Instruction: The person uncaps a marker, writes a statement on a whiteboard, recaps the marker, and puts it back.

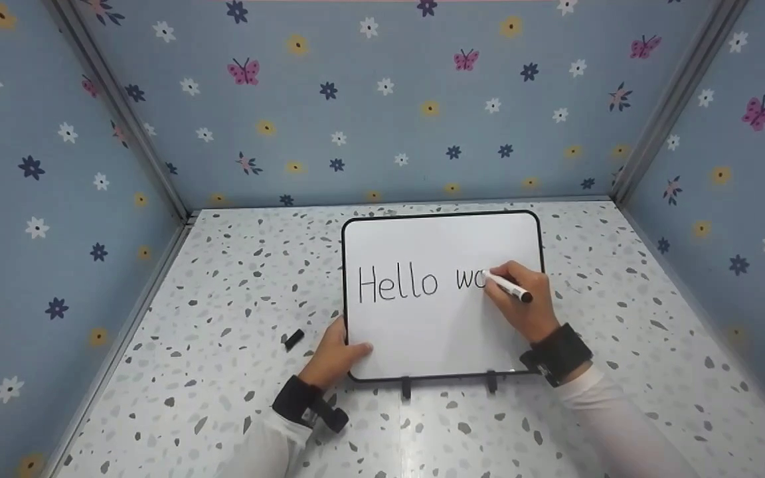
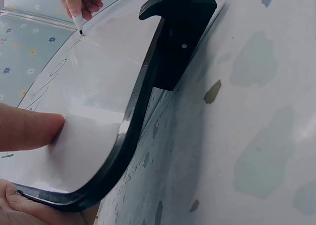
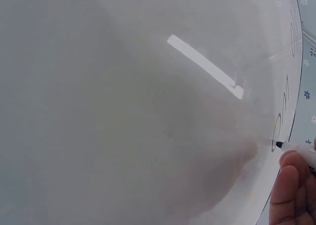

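Note:
A black-framed whiteboard [image 1: 422,338] stands propped on the speckled surface, with "Hello wo" handwritten across it in thin black strokes. At its lower left edge, my left hand [image 1: 336,355] grips the frame, the thumb [image 2: 34,129] lying on the white face and the rest of the hand around the edge. My right hand [image 1: 528,302] pinches a white marker [image 1: 507,287] with a black end. In the right wrist view the marker's dark tip [image 3: 280,144] is at the letter "o".
A small black marker cap [image 1: 294,340] lies on the speckled tabletop [image 1: 236,285], left of the board. Two black feet [image 1: 406,387] jut from the board's lower edge. Blue flowered panels [image 1: 396,119] rise at the back and both sides.

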### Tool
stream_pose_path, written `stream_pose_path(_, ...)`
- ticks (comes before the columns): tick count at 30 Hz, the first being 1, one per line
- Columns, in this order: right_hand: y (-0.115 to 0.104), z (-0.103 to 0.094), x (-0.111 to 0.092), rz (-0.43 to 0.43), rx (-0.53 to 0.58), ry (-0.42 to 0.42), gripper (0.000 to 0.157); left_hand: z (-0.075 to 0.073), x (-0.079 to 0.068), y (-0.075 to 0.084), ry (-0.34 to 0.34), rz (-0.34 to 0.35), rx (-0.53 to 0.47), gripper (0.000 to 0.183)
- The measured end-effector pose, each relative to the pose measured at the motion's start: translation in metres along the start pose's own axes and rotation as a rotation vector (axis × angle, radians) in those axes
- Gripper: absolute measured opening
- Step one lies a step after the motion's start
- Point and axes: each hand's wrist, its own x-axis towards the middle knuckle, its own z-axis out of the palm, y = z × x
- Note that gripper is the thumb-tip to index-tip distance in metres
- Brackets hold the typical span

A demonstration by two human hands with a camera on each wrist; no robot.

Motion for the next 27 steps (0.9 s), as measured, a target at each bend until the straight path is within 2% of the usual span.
stream_pose_path(8,-0.002,0.002,0.001,-0.002,-0.006,-0.026,0.005,0.0,0.001,0.0,-0.01,0.015,-0.016,0.063)
stream_pose_path(19,0.006,-0.007,0.004,0.01,-0.003,0.025,0.004,0.0,0.002,-0.001,-0.008,0.032,0.012,0.064)
stream_pose_path(27,0.01,-0.015,0.002,0.028,-0.021,0.028,0.005,0.0,0.001,0.0,0.007,-0.001,0.004,0.064)
